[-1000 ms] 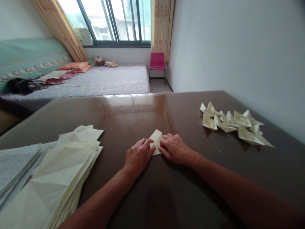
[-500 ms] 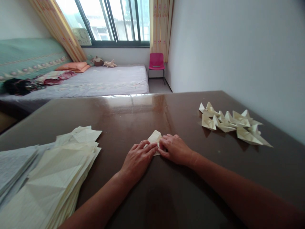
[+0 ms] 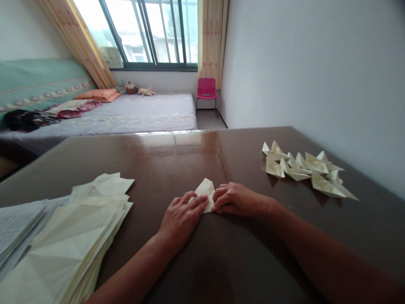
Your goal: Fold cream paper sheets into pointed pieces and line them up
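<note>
A small folded piece of cream paper [image 3: 205, 186] lies flat on the brown table, between my two hands. My left hand [image 3: 183, 213] rests over its left part, fingers stretched out and pressing it down. At its right edge, my right hand [image 3: 237, 200] has thumb and fingertips pinched on the paper. The fingers hide part of the folds. To the left is a thick stack of creased cream sheets [image 3: 66, 240]. Several folded paper boats [image 3: 299, 169] stand in a group at the right.
Printed sheets [image 3: 19, 223] lie at the far left beside the stack. The glossy table [image 3: 164, 156] reaches to a white wall [image 3: 300, 63] on the right. Beyond it are a bed [image 3: 158, 109] and a pink chair [image 3: 206, 88].
My right hand has shifted slightly, its fingers now straighter and lower at the paper's right edge. The left hand still presses the paper. The whole view has tilted up a little.
</note>
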A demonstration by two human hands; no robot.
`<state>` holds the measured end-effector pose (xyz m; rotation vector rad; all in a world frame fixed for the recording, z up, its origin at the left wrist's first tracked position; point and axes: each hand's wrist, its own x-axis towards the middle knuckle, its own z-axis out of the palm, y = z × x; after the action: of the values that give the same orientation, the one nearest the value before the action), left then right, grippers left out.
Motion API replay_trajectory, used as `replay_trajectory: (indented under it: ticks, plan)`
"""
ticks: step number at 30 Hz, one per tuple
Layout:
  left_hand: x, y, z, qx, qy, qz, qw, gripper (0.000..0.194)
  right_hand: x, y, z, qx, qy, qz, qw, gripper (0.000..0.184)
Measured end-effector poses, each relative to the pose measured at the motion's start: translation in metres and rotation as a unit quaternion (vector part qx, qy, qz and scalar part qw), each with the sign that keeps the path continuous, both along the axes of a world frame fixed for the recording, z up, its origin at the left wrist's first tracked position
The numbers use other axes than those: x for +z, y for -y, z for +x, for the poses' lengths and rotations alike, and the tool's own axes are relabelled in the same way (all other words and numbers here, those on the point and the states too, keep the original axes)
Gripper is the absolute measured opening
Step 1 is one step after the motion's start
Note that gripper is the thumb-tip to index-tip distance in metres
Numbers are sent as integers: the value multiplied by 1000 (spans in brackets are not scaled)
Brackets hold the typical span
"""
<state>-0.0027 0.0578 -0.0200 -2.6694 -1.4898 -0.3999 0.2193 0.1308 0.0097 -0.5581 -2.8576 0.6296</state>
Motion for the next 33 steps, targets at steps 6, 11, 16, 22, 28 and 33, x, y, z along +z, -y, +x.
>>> replay_trajectory:
  ticks: [6, 11, 16, 22, 28, 33]
  plan:
    - [1, 0, 1, 8, -7, -7, 1000, 31, 18, 22, -2, -25, 98, 102, 990, 19]
    - [0, 1, 0, 7, -13, -12, 1000, 32, 23, 52, -13, -92, 185, 154, 966, 19]
    - [-1, 1, -2, 6, -18, -19, 1000, 32, 21, 65, -23, -100, 210, 155, 960, 16]
    - [0, 2, 0, 8, -11, -11, 1000, 31, 20, 48, -19, -105, 181, 117, 971, 19]
    - [-3, 2, -1, 0, 9, 20, 1000, 29, 15, 28, -17, -160, 129, 65, 976, 28]
    - [-8, 0, -1, 2, 30, 44, 999, 29, 3, 30, -25, -185, 118, 106, 970, 26]
